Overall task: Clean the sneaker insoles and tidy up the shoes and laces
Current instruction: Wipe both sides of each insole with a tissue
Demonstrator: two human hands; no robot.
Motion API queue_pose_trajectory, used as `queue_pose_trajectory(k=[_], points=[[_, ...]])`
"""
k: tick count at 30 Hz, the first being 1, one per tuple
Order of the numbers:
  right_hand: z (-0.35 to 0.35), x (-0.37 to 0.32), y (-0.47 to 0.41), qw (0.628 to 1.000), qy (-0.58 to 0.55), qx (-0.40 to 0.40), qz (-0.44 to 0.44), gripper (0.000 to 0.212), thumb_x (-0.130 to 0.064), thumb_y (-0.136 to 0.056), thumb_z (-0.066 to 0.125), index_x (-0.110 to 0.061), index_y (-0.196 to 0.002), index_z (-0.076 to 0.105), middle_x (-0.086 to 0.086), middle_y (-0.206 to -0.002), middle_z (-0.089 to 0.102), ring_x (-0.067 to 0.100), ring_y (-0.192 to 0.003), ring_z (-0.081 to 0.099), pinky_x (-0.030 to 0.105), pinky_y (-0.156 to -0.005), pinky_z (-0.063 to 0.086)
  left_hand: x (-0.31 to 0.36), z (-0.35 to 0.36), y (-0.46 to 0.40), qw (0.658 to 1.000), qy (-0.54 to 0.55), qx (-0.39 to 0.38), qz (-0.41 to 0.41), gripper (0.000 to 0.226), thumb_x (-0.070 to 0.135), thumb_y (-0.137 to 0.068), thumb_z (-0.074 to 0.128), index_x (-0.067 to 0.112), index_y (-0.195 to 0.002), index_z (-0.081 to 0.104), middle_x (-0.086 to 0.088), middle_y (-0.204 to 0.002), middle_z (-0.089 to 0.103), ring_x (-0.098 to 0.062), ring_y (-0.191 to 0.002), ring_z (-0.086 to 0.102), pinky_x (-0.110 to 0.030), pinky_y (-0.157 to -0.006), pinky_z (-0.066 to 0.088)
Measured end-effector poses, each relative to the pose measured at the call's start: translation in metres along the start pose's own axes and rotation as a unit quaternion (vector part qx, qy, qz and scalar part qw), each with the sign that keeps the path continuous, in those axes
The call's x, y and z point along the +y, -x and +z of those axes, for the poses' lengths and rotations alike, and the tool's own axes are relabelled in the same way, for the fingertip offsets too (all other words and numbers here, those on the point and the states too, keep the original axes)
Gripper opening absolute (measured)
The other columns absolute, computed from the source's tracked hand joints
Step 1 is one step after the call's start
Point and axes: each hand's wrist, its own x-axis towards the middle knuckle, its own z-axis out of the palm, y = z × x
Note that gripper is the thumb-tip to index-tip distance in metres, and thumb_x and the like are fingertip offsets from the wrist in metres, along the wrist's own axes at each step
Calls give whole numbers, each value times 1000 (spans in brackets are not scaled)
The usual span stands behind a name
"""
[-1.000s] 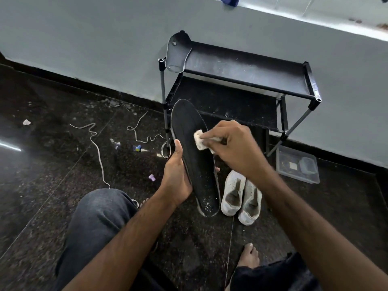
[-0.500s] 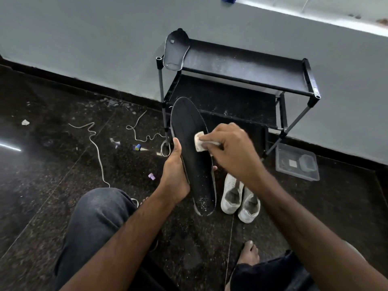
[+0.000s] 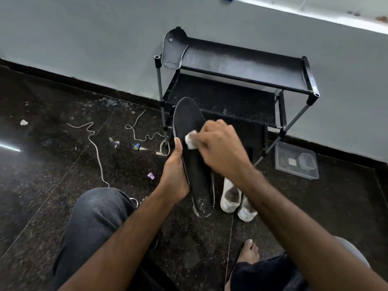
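Pinching a small white wipe (image 3: 190, 140) against the black insole (image 3: 194, 156), the right hand (image 3: 220, 152) has its fingers curled round the wad and presses it onto the upper middle of the dark face. The left hand (image 3: 175, 177) grips the insole's left edge, thumb lying up along the rim and the other fingers hidden behind it, holding it upright in the air above the floor (image 3: 52, 185), just in front of the rack (image 3: 241, 66).

By the look of it, the task is in its middle. White specks cling to the insole's near end, so this one seems only partly wiped. A second insole (image 3: 175, 49) lies on the rack's top shelf at its far left corner, overhanging the edge; whether it is already clean cannot be told. Tidying appears untouched: the sneakers (image 3: 235, 196) stand unlaced on the floor, just right of the held insole, and the laces (image 3: 95, 148) lie loose to the left.

Counted: two insoles, two white sneakers, one wipe, what looks like two laces, one rack with two shelves plainly in view, one clear plastic box (image 3: 297, 161) to the right, and several small scraps (image 3: 136, 146) on the floor.
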Motion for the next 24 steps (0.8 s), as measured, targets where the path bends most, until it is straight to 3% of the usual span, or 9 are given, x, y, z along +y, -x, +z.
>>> queue_pose_trajectory(k=[3, 7, 9, 12, 14, 18, 20, 22, 24], points=[[15, -15, 23, 994, -14, -92, -62, 17, -14, -91, 55, -21, -91, 70, -4, -87, 49, 20, -90, 49, 32, -74, 30, 3, -4, 0, 1000, 5, 15, 6, 73, 60, -103, 23, 3, -129, 62, -18, -124, 70, -25, -112, 70, -36, -96, 57], [-33, -4, 32, 943, -133, -295, -84, 18, -21, -96, 65, -35, -91, 77, -12, -90, 60, 3, -90, 56, 22, -77, 46, 5, -6, -1, 1000, 2, 7, 0, 78, 64, -102, 20, 5, -132, 61, -14, -127, 70, -25, -109, 70, -38, -95, 56], [-43, 13, 19, 968, -188, -164, -30, 21, -21, -96, 68, -40, -87, 71, -16, -88, 59, -1, -85, 56, 19, -73, 44, 3, -3, -1, 1000, -8, 2, -3, 76, 65, -102, 19, 9, -134, 60, -16, -130, 68, -30, -118, 67, -44, -97, 55], [-22, 21, 1, 997, -73, 10, 25, 17, -21, -98, 64, -26, -107, 77, -10, -89, 59, 11, -89, 52, 30, -76, 44, 2, 1, 0, 1000, -15, 9, 1, 73, 65, -102, 22, 13, -130, 65, -18, -131, 67, -34, -124, 63, -51, -95, 57], [4, 13, 9, 1000, -10, 4, -9, 20, -16, -97, 59, -21, -108, 75, -3, -90, 56, 19, -86, 49, 41, -73, 44, 1, 3, 1, 1000, 7, 1, -13, 73, 64, -103, 22, 11, -128, 65, -18, -130, 68, -30, -121, 65, -46, -97, 56], [3, -3, 41, 962, -32, -240, -125, 20, -17, -96, 57, -26, -95, 75, -10, -91, 48, 12, -96, 47, 38, -83, 39, 3, -5, -1, 1000, 12, 24, -13, 76, 63, -102, 22, 4, -127, 63, -15, -126, 69, -25, -107, 70, -37, -98, 55], [-24, -1, 35, 945, -106, -291, -105, 24, -20, -98, 63, -36, -83, 73, -12, -92, 56, 7, -95, 54, 35, -86, 46, 4, -6, -2, 1000, 0, 18, -9, 77, 63, -103, 19, 5, -127, 64, -16, -128, 69, -25, -107, 70, -36, -94, 58], [-38, 13, 19, 969, -176, -167, -45, 31, -20, -97, 66, -41, -74, 66, -10, -92, 60, 8, -90, 57, 33, -83, 52, 2, 0, 0, 1000, -15, 9, -14, 76, 63, -103, 19, 8, -126, 66, -20, -129, 68, -27, -112, 68, -42, -93, 58], [-33, 24, -6, 992, -124, -30, 0, 15, -22, -98, 64, -32, -96, 76, -11, -93, 60, 10, -93, 55, 33, -86, 48, -1, 4, 2, 999, -37, 11, -10, 76, 65, -102, 21, 11, -126, 67, -20, -130, 67, -29, -109, 68, -49, -92, 56]])
